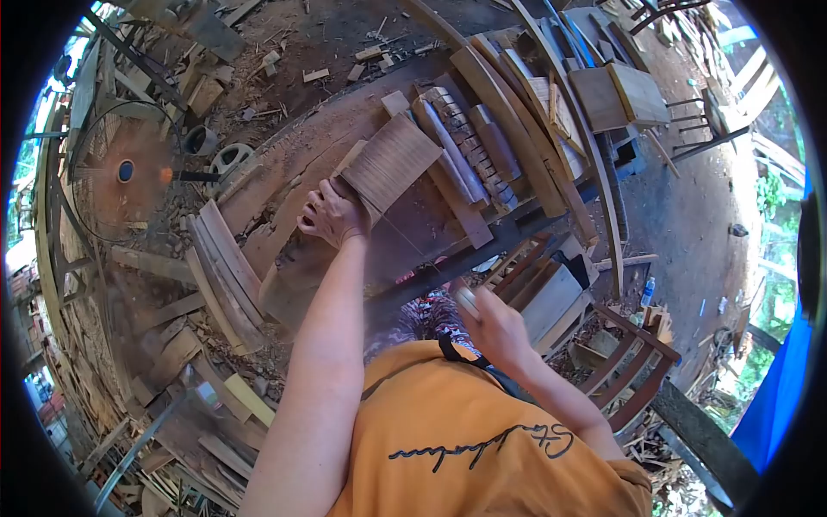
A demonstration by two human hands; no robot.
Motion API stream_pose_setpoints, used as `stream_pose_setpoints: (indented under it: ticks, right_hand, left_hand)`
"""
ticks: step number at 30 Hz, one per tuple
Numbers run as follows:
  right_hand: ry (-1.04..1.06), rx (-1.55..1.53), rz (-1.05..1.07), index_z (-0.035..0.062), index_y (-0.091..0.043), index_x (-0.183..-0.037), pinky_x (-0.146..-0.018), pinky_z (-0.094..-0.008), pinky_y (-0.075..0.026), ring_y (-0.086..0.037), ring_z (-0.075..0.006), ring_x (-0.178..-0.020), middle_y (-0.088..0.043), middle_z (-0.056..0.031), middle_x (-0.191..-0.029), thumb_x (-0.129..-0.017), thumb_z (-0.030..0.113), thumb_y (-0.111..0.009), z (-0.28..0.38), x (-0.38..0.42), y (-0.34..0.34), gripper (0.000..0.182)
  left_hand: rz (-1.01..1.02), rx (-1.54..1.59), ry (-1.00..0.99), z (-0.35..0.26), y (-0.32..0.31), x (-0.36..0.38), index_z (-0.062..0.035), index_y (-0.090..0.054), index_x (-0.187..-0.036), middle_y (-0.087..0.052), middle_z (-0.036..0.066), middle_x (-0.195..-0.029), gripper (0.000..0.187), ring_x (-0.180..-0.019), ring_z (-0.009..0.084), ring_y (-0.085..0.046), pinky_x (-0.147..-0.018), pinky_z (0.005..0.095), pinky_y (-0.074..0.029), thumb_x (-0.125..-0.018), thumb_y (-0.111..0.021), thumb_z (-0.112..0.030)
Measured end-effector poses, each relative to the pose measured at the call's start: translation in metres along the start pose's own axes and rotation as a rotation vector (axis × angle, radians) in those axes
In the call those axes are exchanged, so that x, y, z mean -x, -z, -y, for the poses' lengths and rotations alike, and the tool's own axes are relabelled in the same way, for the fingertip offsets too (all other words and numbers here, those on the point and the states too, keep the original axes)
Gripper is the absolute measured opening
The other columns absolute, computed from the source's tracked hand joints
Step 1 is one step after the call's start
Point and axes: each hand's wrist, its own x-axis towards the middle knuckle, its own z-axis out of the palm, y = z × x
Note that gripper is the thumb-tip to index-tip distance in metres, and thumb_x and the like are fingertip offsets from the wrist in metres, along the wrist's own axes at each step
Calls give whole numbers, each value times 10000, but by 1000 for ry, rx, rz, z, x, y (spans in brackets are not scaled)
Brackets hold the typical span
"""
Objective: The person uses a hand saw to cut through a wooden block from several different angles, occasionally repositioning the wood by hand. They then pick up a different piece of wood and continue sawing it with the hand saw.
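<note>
My left hand (pixel 334 214) grips the lower left corner of a brown block-like wooden piece (pixel 392 164), its broad grooved face turned up, tilted over the workbench (pixel 297 289). My right hand (pixel 494 326) is near my body, to the right of the bench edge, with its fingers curled round a small pale, roundish object (pixel 468 302). That object is blurred, so what it is cannot be made out. The two hands are well apart.
Long boards (pixel 517 121) and bundled strips lie beyond the piece. A standing fan (pixel 127 171) is at the left, near curved planks (pixel 226 276). A slatted wooden frame (pixel 633 370) and a water bottle (pixel 648 291) are at the right. Scraps litter the ground.
</note>
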Motion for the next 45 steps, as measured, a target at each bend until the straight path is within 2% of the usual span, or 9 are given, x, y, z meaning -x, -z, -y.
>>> stream_pose_setpoints:
  ticks: [4, 8, 17, 24, 26, 35, 38, 40, 45]
  right_hand:
    - [9, 76, 10, 47, -526, -991, -538, -431, -521, -631, -355, -635, -580, -144, -726, -884, 159, -659, -11, 0, -12, 205]
    - [106, -16, -64, 72, -491, -1026, -580, -472, -534, -651, -390, -694, -620, -194, -795, -881, 151, -610, 2, -116, -97, 204]
    - [-36, 45, 32, 59, -499, -903, -562, -445, -521, -638, -361, -677, -600, -156, -738, -884, 171, -655, -4, 1, 4, 193]
    - [10, -14, 12, 61, -488, -982, -615, -475, -539, -655, -397, -705, -620, -207, -774, -890, 167, -586, 20, -137, -91, 171]
    - [18, -31, -20, 70, -486, -972, -621, -489, -537, -654, -407, -723, -622, -203, -773, -897, 192, -596, 23, -133, -89, 181]
    - [-69, 7, 45, 65, -493, -941, -595, -488, -505, -631, -404, -715, -618, -191, -800, -894, 270, -652, 10, -28, -6, 264]
    - [3, 50, -25, 85, -529, -1053, -574, -470, -528, -645, -385, -697, -626, -172, -794, -900, 216, -635, 3, -72, -49, 227]
    - [-15, -14, -21, 65, -483, -945, -634, -507, -504, -627, -425, -739, -621, -201, -791, -903, 244, -627, 12, -128, -88, 233]
    - [23, -31, -9, 67, -475, -957, -628, -505, -509, -632, -417, -739, -619, -199, -784, -900, 231, -628, 22, -126, -70, 232]
  left_hand:
    - [-12, -17, -12, 3, -6, 0, -199, -603, -1050, -590, 73, -1084, 296, -1105, 279, -519, -1036, 518, -253, -1004, -369, -374]
    - [-68, -50, -35, 16, -31, -6, -189, -600, -1033, -590, 76, -1074, 292, -1103, 280, -519, -1027, 512, -262, -999, -374, -372]
    - [-45, -30, 17, 2, -10, -2, -179, -606, -1029, -587, 95, -1065, 351, -1091, 308, -520, -995, 510, -276, -992, -345, -412]
    - [-64, -63, -2, 5, -13, -6, -196, -610, -1054, -588, 93, -1063, 344, -1086, 303, -522, -992, 508, -281, -986, -348, -409]
    - [-8, -16, 129, -2, -6, -3, -193, -612, -1058, -589, 95, -1072, 345, -1083, 301, -525, -994, 505, -283, -979, -357, -411]
    - [-45, 24, 24, -2, -5, -1, -188, -623, -1019, -603, 90, -1052, 369, -1071, 295, -531, -1003, 510, -279, -1004, -346, -431]
    - [0, -34, 20, 8, -18, -5, -193, -623, -1025, -602, 84, -1060, 352, -1078, 290, -531, -996, 515, -282, -996, -360, -426]
    - [-28, -34, 10, 4, -15, -5, -190, -619, -1014, -597, 83, -1050, 346, -1069, 289, -533, -988, 510, -286, -985, -370, -429]
    - [-47, -32, 76, -5, -13, -3, -186, -619, -1003, -598, 86, -1032, 347, -1042, 295, -539, -982, 504, -290, -984, -369, -425]
